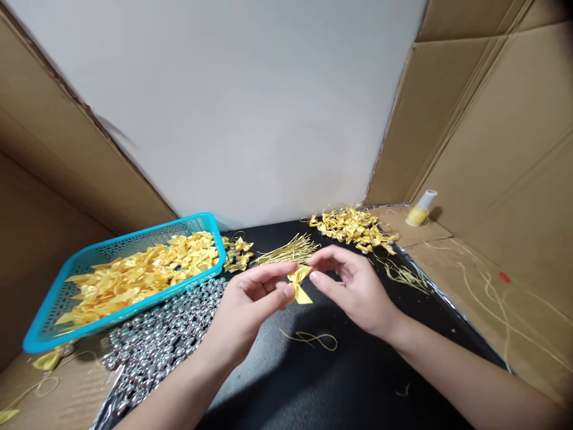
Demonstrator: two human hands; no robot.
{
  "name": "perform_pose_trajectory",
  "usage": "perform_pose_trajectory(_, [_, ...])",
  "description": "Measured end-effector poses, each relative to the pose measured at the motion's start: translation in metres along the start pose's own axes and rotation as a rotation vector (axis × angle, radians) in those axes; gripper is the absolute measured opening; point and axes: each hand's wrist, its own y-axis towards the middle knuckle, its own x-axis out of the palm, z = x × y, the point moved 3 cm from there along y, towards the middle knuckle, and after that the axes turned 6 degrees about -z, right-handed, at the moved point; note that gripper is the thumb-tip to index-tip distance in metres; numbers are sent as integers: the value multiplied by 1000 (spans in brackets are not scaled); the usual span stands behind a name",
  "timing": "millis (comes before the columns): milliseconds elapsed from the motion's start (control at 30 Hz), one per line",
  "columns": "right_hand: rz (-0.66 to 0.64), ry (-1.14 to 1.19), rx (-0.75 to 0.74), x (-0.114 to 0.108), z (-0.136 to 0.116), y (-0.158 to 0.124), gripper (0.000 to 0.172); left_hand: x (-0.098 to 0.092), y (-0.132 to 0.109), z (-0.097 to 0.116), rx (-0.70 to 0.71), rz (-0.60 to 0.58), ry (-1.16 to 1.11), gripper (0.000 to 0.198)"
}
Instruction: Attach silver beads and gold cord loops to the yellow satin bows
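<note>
In the middle of the head view a small yellow ribbon bow [301,286] is held up above the black work surface. The thumb and index finger of my left hand [246,307] pinch its left side. My right hand [356,289] has its thumb and index fingertips closed at the bow's upper right loop. Below the hands a loose yellow cord [313,339] lies curled on the black surface. Just behind the bow is a bundle of thin gold twist ties [289,249], partly hidden by my fingers.
A blue basket [67,269] of yellow bows stands at left, silvery beads [165,334] before it. Finished-looking bows with beads [358,229] are piled at the back right. A thread spool [421,209] and loose cords lie right. Cardboard walls [505,149] flank the sides.
</note>
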Motion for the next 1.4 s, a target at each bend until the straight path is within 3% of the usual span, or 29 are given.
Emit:
perform_pose_trajectory(67, [99, -74, -36, -3, -4, -2, 13, 0, -1, 1, -13, -11, 11, 23])
perform_pose_trajectory(267, [-83, 335, 174, 8, -2, -4, 32, 6, -1, 1, -32, -22, -68, 28])
perform_pose_trajectory(533, [-165, 588, 283, 12, 1, -4, 37, 8, -4, 0, -123, 30, -204, 30])
perform_pose_trajectory(733, [-205, 610, 265, 12, 4, -1, 34, 8, -4, -2, -142, 23, -217, 28])
perform_pose_trajectory(867, [-188, 435, 229, 9, 3, -1, 33, 8, -2, -1, -22, -29, -92, 29])
perform_pose_trajectory(933, [-135, 207, 118, 5, -1, -2, 33, 7, -2, 2, 71, -43, 18, 36])
perform_pose_trajectory(1033, [-41, -234, -228, -2, -14, -6, 25, 3, -3, 5, 125, -76, 102, 36])
perform_pose_trajectory(1133, [-83, -561, -581, -3, -24, -12, 19, 0, -3, 4, 42, -120, 96, 19])
perform_pose_trajectory(1167, [-135, -629, -661, -3, -27, -14, 17, 1, -4, 3, -10, -168, 112, 23])
perform_pose_trajectory(1267, [-282, -742, -800, 0, -32, -16, 12, 7, -5, 0, -157, -318, 173, 35])
perform_pose_trajectory(1400, [-317, -754, -825, 3, -38, -16, 18, 9, -4, 5, -112, -224, 147, 15])
